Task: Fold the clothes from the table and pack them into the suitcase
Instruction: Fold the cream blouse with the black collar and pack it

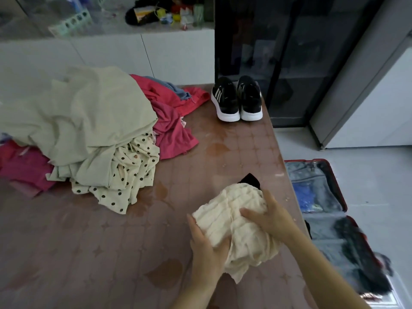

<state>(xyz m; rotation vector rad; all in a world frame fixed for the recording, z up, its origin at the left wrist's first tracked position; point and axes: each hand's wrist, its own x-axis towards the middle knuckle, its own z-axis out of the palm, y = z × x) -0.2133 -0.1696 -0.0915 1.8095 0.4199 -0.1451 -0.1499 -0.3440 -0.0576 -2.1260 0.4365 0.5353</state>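
Note:
A cream ribbed garment (234, 219) lies bunched near the right edge of the brown table (89, 253). My left hand (207, 248) grips its near left side, fingers curled under the cloth. My right hand (267, 215) holds its right side from above. A black piece of cloth (250, 179) pokes out from behind the garment. On the floor to the right lies the open red suitcase (341, 197), with dark clothes and blue items inside. A pile of unfolded clothes (84, 126) covers the table's left: pale green, polka-dot cream, pink and red.
A pair of black sneakers (237, 99) with white soles stands at the table's far right corner. Behind it is a dark glass cabinet (289, 52). A white counter (133, 52) with cluttered small items runs along the back.

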